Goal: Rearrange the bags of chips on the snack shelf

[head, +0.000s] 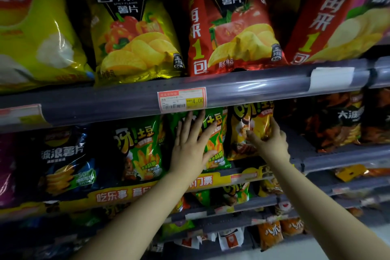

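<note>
On the middle shelf, my left hand [193,145] lies flat, fingers spread, against a green bag of potato sticks [215,143]. Just to its right stands a yellow-orange bag [249,124], and my right hand [269,142] pinches its lower right side between thumb and fingers. A second green bag [143,150] stands left of my left hand. A dark blue bag of wavy chips [63,158] is further left. Part of the first green bag is hidden behind my left hand.
The shelf above holds big bags: yellow [35,27], spicy yellow [135,31], tomato red [232,25]. Its grey rail [263,88] carries a price tag [181,100]. Dark orange bags [337,124] stand to the right. Lower shelves hold more snacks.
</note>
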### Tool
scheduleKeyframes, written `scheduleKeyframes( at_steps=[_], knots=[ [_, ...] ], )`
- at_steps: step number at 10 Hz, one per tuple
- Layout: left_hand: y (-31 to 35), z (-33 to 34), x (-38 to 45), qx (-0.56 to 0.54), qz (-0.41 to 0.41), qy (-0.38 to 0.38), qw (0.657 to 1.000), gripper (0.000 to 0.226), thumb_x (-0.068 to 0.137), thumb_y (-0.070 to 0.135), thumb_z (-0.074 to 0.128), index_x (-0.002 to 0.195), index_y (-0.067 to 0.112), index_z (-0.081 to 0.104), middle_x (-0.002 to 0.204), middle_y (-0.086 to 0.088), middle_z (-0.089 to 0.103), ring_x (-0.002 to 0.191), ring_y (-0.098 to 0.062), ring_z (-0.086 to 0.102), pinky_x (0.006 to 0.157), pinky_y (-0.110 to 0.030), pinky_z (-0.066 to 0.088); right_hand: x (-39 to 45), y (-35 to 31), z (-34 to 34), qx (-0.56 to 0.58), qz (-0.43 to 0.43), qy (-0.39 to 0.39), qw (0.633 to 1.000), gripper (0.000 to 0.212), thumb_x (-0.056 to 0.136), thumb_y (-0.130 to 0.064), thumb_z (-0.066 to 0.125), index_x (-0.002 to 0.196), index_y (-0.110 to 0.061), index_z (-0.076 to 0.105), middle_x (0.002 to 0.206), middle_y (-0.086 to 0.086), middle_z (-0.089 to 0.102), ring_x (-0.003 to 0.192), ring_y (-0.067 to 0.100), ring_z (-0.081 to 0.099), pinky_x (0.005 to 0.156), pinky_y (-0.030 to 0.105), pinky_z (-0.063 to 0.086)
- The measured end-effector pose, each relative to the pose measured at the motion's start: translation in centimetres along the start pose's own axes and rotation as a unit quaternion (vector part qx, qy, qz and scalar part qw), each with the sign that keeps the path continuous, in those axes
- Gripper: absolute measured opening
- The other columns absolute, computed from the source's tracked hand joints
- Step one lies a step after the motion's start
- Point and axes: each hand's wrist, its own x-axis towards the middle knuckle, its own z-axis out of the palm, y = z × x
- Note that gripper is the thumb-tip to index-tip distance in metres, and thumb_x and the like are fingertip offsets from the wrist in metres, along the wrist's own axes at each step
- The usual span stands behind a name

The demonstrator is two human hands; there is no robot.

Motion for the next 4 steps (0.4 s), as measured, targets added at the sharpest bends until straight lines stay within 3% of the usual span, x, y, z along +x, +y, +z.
scheduleKeyframes(
  at_steps=[1,2,3,4],
  knots=[
    [0.4,-1.1,-0.7,-0.026,0.012,0.009,1.0,0.073,0.079,0.048,0.063,0.143,0.033,0.029,0.157,0.001,0.015,0.146,-0.025,0.003,0.116,-0.051,0.005,-1.1,-0.1,-1.2,-0.025,-0.03,0.021,0.999,0.094,0.072,-0.066,0.063,0.148,-0.035,0.016,0.149,0.012,0.031,0.13,0.04,0.038,0.099,0.062,0.038],
    [1.1,-2.1,-1.4,-0.057,0.012,0.014,0.998,0.068,0.082,0.046,0.061,0.142,0.033,0.031,0.157,0.006,0.016,0.146,-0.02,0.003,0.117,-0.047,0.001,-3.0,-0.1,-2.5,-0.015,-0.1,0.054,0.993,0.082,0.079,-0.054,0.065,0.146,-0.03,0.025,0.148,0.01,0.034,0.131,0.035,0.039,0.097,0.058,0.043],
    [1.7,-2.3,-2.3,-0.104,0.015,0.02,0.994,0.062,0.087,0.045,0.053,0.143,0.029,0.032,0.155,0.009,0.022,0.145,-0.012,0.006,0.118,-0.038,-0.002,-5.0,-0.1,-3.5,-0.038,-0.17,0.051,0.983,0.065,0.083,-0.049,0.062,0.139,-0.024,0.039,0.14,0.006,0.046,0.127,0.027,0.045,0.097,0.05,0.046],
    [2.3,-2.9,-3.1,-0.184,0.011,0.017,0.983,0.055,0.09,0.041,0.054,0.14,0.025,0.038,0.15,0.01,0.033,0.141,-0.007,0.02,0.119,-0.033,0.009,-6.6,-0.2,-4.0,-0.058,-0.208,0.011,0.976,0.051,0.086,-0.042,0.061,0.13,-0.018,0.05,0.129,0.004,0.054,0.117,0.023,0.054,0.088,0.044,0.051]
  ],
)
